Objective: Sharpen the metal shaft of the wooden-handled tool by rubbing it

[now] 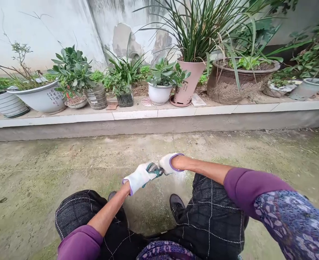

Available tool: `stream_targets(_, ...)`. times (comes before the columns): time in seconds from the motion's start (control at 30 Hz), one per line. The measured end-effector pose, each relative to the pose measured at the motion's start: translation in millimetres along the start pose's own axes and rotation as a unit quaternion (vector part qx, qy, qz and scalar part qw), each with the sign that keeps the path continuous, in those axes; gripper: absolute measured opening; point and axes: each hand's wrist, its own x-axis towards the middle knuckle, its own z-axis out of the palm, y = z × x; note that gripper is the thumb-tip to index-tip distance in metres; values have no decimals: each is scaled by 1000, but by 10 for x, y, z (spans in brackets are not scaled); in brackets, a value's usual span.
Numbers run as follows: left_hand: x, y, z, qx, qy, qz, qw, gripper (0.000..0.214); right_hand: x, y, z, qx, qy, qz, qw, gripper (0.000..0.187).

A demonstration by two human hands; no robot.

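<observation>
Green-handled tool (154,169): held between both gloved hands, low above the concrete ground (40,173), in front of the knees.
Left hand (139,177): fingers wrapped tightly around the tool.
Right hand (169,163): fist closed on its other end.
Background: potted plants (159,92) on a ledge (175,112).

Both bare forearms reach forward between the knees. The white-gloved left hand (139,177) is fisted, and the white-gloved right hand (170,163) is apparently curled closed, the knuckles nearly meeting.

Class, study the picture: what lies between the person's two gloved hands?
A dark object lies there, gripped at one end by the left hand and at the other by the right hand. The head view shows it, too blurred to identify.
</observation>
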Motion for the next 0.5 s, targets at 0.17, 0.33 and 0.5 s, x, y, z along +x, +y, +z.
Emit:
stream_targets(0.17,43,77,27,-38,38,-7,999,20,143,569,-232,-121,29,98,987,24)
stream_targets(0.33,-50,294,57,-107,36,-18,993,27,123,1135,-330,-99,77,211,969,35)
stream_targets(0.5,-205,473,341,-52,-28,21,998,19,148,1400,-379,-67,100,253,960,37)
